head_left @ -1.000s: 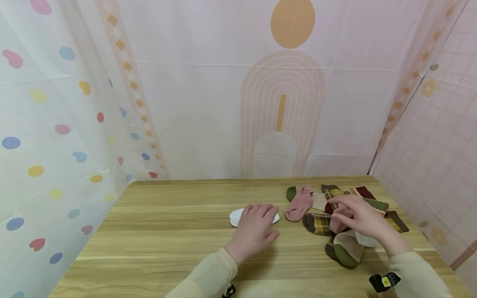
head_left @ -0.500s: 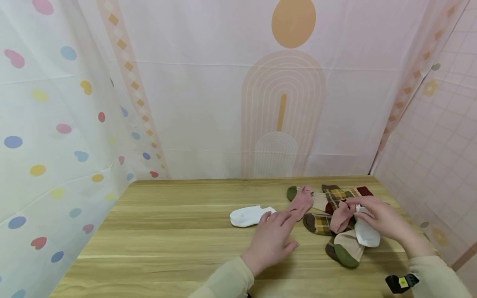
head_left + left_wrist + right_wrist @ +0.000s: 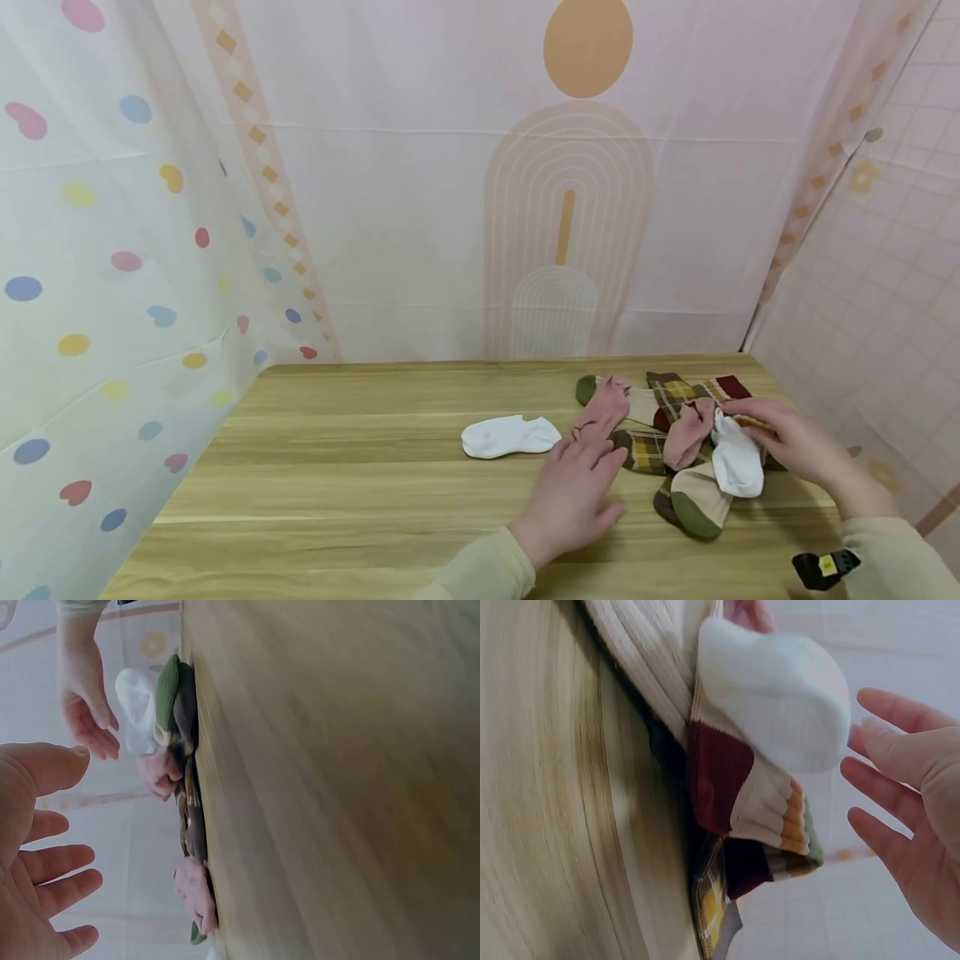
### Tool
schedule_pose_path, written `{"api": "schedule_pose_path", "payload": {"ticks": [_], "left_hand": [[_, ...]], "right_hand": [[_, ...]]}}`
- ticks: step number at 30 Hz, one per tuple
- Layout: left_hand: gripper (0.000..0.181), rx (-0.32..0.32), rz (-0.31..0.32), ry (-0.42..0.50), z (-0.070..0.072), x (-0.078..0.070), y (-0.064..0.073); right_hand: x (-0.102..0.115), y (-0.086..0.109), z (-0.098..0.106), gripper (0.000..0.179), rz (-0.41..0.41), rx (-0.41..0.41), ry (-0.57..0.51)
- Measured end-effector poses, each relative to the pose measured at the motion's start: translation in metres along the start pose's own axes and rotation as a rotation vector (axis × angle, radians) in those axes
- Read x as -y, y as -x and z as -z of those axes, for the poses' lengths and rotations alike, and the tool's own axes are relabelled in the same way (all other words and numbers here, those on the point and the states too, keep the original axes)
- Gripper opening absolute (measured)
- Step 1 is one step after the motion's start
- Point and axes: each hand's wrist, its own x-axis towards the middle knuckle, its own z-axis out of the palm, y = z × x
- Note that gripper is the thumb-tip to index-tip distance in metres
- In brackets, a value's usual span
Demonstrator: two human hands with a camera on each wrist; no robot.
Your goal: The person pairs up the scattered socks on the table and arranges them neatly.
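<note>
My left hand (image 3: 572, 498) hovers over the table, fingers spread and holding nothing, by the lower end of a pink sock (image 3: 606, 407). Left of it a white ankle sock (image 3: 510, 437) lies flat. My right hand (image 3: 798, 446) is beside the sock pile with loosely bent fingers. In the right wrist view, its fingertips are close to a second white sock (image 3: 780, 694); contact is unclear. That white sock tops the pile, next to another pink sock (image 3: 687, 437) and a beige sock with a green toe (image 3: 699, 504).
Plaid socks (image 3: 647, 451) and striped ones with maroon parts (image 3: 720, 780) lie beneath and behind in the pile. The wooden table (image 3: 337, 483) ends at a patterned curtain (image 3: 412, 250) at the back, with more curtains at both sides.
My left hand has moved right, off the lone white sock, toward the nearer pink sock. My right hand has drawn back to the right, uncovering the pink and white socks on the pile.
</note>
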Motion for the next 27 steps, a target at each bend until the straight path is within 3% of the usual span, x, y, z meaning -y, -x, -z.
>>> {"api": "schedule_pose_path", "payload": {"ticks": [6, 16, 27], "left_hand": [[0.058, -0.003, -0.011, -0.001, -0.002, -0.007, -0.003], [0.059, 0.024, -0.019, -0.004, -0.011, -0.020, -0.008], [0.063, 0.008, -0.043, -0.011, -0.017, -0.034, -0.016]], "right_hand": [[-0.007, 0.005, 0.001, 0.053, -0.014, 0.015, 0.035], [-0.017, 0.008, -0.011, 0.056, 0.035, -0.006, 0.039], [-0.017, 0.004, -0.014, 0.046, 0.033, 0.080, 0.063]]}}
